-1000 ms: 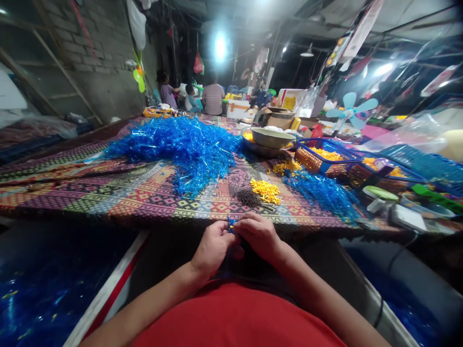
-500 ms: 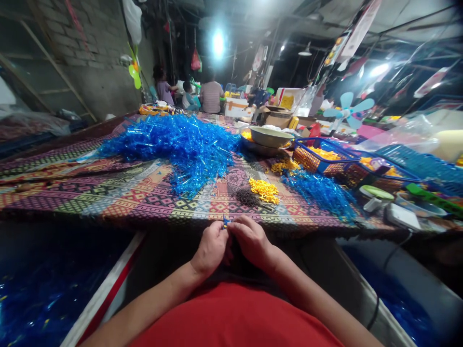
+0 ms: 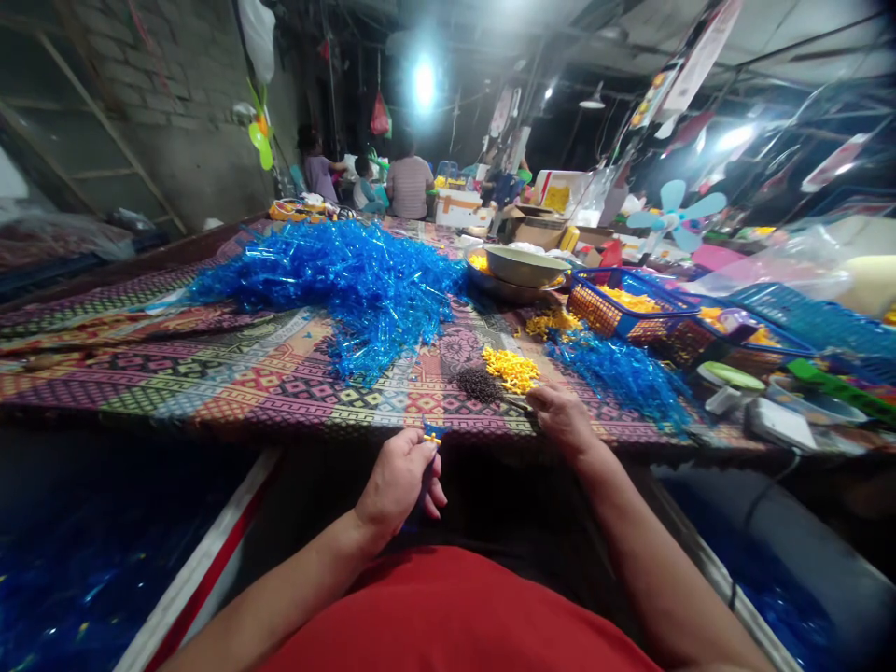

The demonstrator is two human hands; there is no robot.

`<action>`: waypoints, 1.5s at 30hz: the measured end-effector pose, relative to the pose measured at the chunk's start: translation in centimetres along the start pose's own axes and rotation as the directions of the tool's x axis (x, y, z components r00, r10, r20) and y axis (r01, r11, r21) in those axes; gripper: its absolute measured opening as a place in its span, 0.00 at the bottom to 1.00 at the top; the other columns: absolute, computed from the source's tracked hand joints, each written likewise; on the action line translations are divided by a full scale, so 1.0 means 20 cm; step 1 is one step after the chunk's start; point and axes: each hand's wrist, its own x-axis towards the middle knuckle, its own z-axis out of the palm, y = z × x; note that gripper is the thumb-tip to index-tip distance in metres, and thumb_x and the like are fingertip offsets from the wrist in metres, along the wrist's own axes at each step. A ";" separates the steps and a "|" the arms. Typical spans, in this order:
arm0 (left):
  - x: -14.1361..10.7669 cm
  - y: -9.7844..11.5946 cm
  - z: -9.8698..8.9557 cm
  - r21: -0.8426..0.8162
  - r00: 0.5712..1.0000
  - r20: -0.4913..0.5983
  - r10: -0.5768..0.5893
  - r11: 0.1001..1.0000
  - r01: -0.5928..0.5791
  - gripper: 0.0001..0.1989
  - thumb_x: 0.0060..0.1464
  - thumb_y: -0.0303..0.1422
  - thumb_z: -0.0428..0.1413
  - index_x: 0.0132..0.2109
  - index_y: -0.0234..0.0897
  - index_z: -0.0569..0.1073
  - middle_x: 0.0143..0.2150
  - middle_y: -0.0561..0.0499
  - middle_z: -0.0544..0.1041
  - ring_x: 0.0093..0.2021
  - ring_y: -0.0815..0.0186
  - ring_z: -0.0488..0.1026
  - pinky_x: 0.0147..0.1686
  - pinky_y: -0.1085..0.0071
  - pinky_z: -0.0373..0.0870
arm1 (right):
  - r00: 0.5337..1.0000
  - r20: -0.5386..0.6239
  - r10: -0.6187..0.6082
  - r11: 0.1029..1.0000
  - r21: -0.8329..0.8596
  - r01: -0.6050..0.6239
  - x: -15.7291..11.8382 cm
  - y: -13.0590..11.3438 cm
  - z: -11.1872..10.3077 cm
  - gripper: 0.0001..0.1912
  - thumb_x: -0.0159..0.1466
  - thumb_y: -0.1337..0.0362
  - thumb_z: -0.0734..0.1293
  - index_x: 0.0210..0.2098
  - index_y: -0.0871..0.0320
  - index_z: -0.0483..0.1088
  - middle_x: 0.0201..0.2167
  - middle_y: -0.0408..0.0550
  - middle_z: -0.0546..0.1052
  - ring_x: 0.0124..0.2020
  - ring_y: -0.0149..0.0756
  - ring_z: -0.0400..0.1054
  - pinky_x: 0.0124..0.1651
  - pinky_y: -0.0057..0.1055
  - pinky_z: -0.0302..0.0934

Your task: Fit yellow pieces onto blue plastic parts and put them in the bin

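My left hand [image 3: 398, 478], at the table's front edge, pinches a small blue plastic piece with a yellow part [image 3: 432, 439] across it. Its other fingers curl below. To the right, my right hand [image 3: 566, 420] is over the table edge, its fingers closed around the end of a thin dark stick-like tool [image 3: 519, 404]. That tool lies low by the cloth, and its far part is covered by my fingers. Just beyond are a pile of small dark beads [image 3: 479, 383] and a heap of small yellow plastic parts [image 3: 512, 369].
A large heap of clear blue plastic pieces [image 3: 336, 271] covers the middle left of the patterned cloth [image 3: 231, 387]. A smaller blue pile [image 3: 620, 373], a blue basket [image 3: 634, 322], a metal bowl [image 3: 526, 267] and a small fan [image 3: 673, 217] stand right. People sit far back.
My right hand has left the blue piece and moved right and forward to the thin tool by the beads. My left hand keeps the piece, whose yellow part shows more clearly.
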 end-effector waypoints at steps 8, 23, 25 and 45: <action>-0.01 0.01 0.00 -0.003 1.000 -0.019 0.005 1.000 -0.005 0.09 0.52 0.35 0.47 0.26 0.36 0.61 0.14 0.56 0.66 0.12 0.69 0.65 0.10 0.76 0.62 | 0.994 0.099 -0.045 0.984 -0.167 0.061 0.09 -0.03 0.01 0.13 0.61 0.67 0.59 0.23 0.59 0.70 0.26 0.48 0.69 0.25 0.31 0.58 0.26 0.29 0.39; -0.01 -0.02 0.00 0.014 1.000 -0.006 -0.016 1.000 0.016 0.09 0.53 0.34 0.46 0.27 0.36 0.61 0.15 0.56 0.66 0.12 0.70 0.65 0.09 0.76 0.61 | 0.977 0.168 -0.129 0.973 -0.171 0.158 0.07 -0.17 0.07 0.10 0.62 0.62 0.61 0.29 0.57 0.72 0.30 0.48 0.70 0.31 0.33 0.63 0.32 0.27 0.49; -0.01 -0.02 0.00 0.008 1.000 -0.004 -0.015 1.000 0.015 0.09 0.53 0.34 0.46 0.27 0.36 0.61 0.15 0.56 0.65 0.12 0.70 0.65 0.09 0.76 0.61 | 0.981 0.158 -0.117 0.977 -0.160 0.142 0.07 -0.16 0.08 0.09 0.62 0.62 0.61 0.31 0.57 0.71 0.31 0.48 0.71 0.32 0.33 0.63 0.32 0.27 0.49; -0.02 -0.03 -0.04 -0.017 1.000 -0.014 -0.024 1.000 0.023 0.09 0.51 0.35 0.47 0.27 0.36 0.62 0.15 0.56 0.66 0.12 0.69 0.66 0.09 0.76 0.61 | 0.981 0.153 -0.119 0.979 -0.147 0.141 0.04 -0.12 0.07 0.10 0.63 0.72 0.55 0.31 0.62 0.66 0.29 0.50 0.69 0.31 0.33 0.61 0.34 0.27 0.50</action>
